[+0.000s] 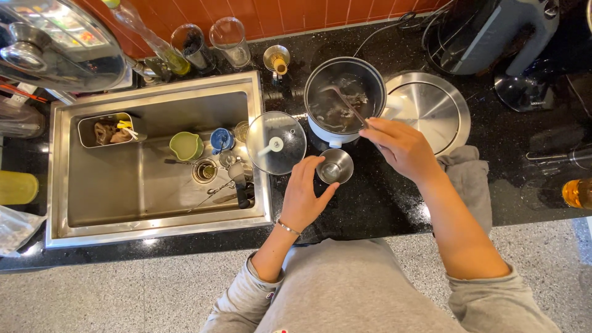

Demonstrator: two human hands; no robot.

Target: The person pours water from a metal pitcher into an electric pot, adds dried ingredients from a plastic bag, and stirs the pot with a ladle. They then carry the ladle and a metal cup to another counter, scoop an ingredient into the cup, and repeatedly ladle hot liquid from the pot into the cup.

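My left hand (306, 196) cups the small steel bowl (335, 166) on the worktop (376, 197), just near of the pot (345, 102). My right hand (401, 147) grips the ladle (348, 105) inside; I'd lift it level, bowl steadied close beneath.

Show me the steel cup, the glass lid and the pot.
steel cup (336, 166), head view, on its inner wall near the rim.
glass lid (290, 129), head view, on the clear glass beside the knob.
pot (320, 77), head view, on the dark rim at upper left.
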